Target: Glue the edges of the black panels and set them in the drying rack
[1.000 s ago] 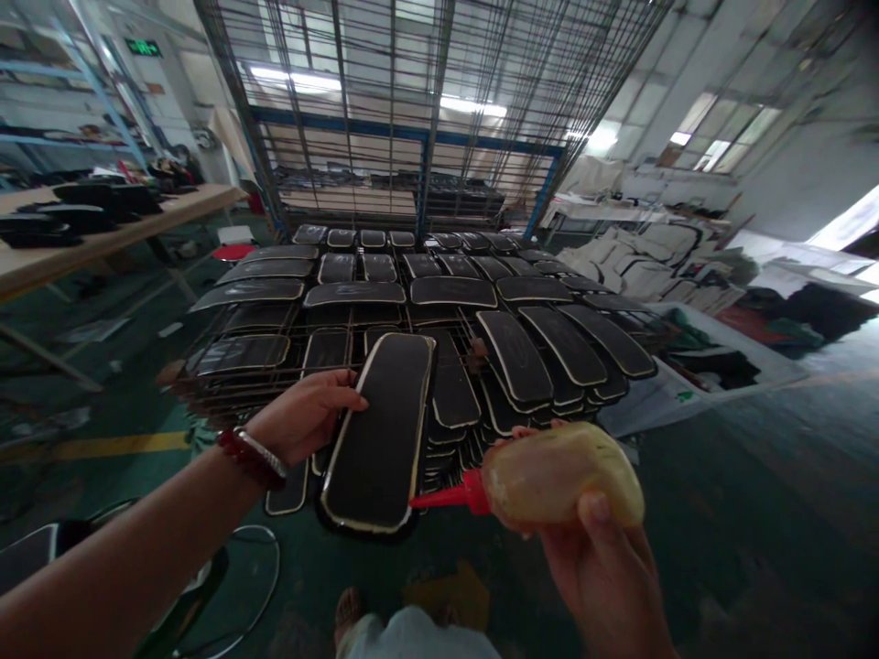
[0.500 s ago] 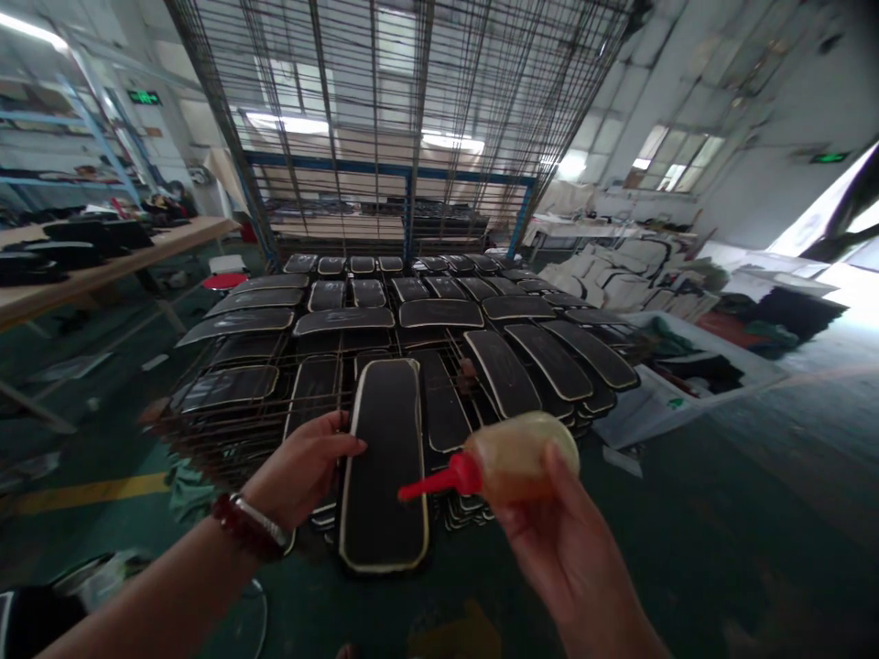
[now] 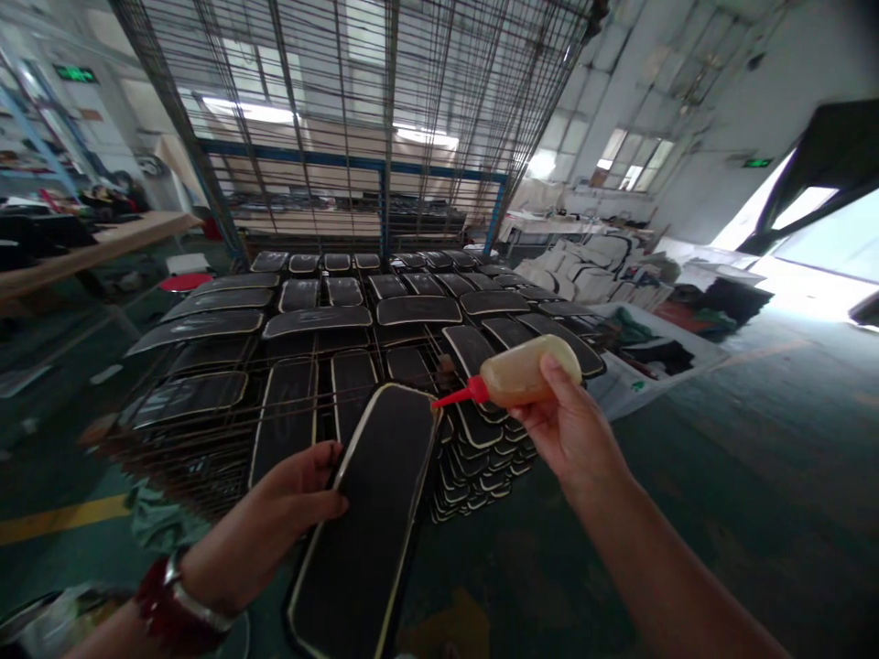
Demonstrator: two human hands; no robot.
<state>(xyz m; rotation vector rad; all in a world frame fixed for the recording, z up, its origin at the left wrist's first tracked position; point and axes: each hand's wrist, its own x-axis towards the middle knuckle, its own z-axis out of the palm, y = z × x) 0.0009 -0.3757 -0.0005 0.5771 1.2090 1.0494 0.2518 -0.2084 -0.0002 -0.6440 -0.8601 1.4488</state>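
My left hand (image 3: 302,499) pinches the left edge of a long black panel (image 3: 374,513), thumb on its face. The panel has rounded ends and a pale yellowish line along its border; it tilts, its far end leaning right. In my right hand (image 3: 567,421) is a squeeze bottle (image 3: 528,371) of amber liquid, lying nearly sideways with a red nozzle (image 3: 457,396). The nozzle tip meets the panel's far right corner, or hovers just over it. Behind them, similar black panels (image 3: 316,320) lie in rows on a wire rack (image 3: 302,384).
Upright wire shelves (image 3: 330,110) of the rack rise behind the panels. A white bin (image 3: 659,366) holding dark cloth stands at right, near pale stacked pieces (image 3: 583,261). At left are a worktable (image 3: 130,243) and a red stool (image 3: 185,283). Green cloth (image 3: 161,513) hangs low by the rack.
The bottle has risen, bringing its nozzle from beside the panel's lower right edge to the far right corner. The panel has turned and come lower and nearer. The view has shifted right.
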